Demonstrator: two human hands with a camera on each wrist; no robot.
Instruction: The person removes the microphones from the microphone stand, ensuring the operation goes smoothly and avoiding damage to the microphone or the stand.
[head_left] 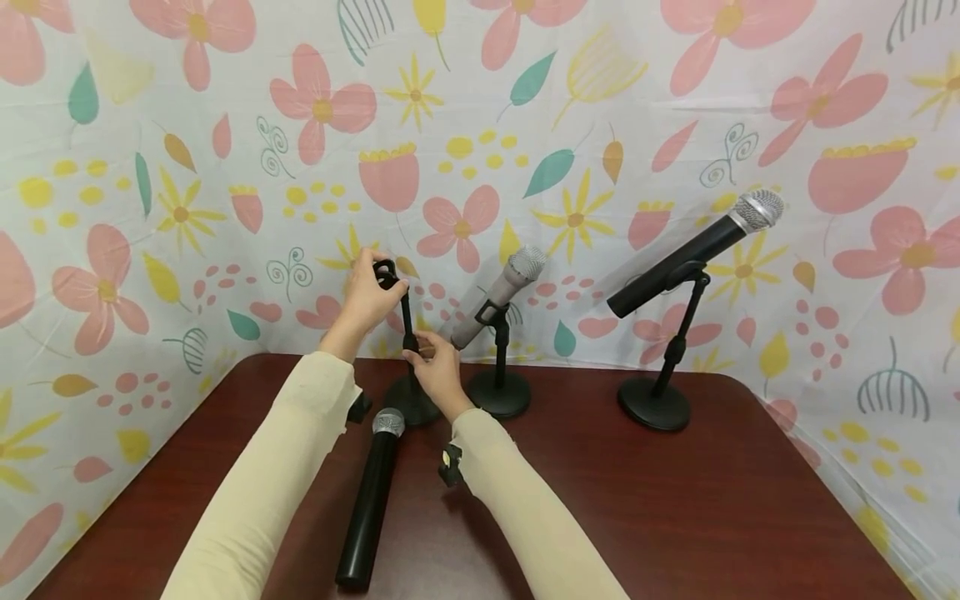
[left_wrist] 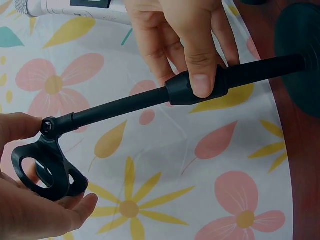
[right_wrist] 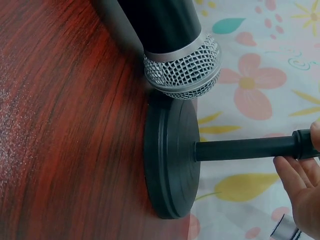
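Note:
A black microphone stand (head_left: 407, 321) with a round base (right_wrist: 172, 155) stands at the table's back left. My left hand (head_left: 367, 293) grips the clip (left_wrist: 42, 170) at its top, thumb and fingers around it. Lower down, my right hand (head_left: 438, 367) pinches the collar (left_wrist: 197, 86) halfway along the pole, the thumb lying across it. In front of the base lies a black microphone (head_left: 369, 500), its silver mesh head (right_wrist: 185, 70) close to the base's edge.
Right of my hands, a grey microphone (head_left: 501, 292) sits tilted in a second stand (head_left: 501, 392). Farther right, a black microphone (head_left: 682, 258) rests in a third stand (head_left: 656, 402). A flower-patterned cloth (head_left: 465, 108) hangs behind the red-brown table (head_left: 720, 500).

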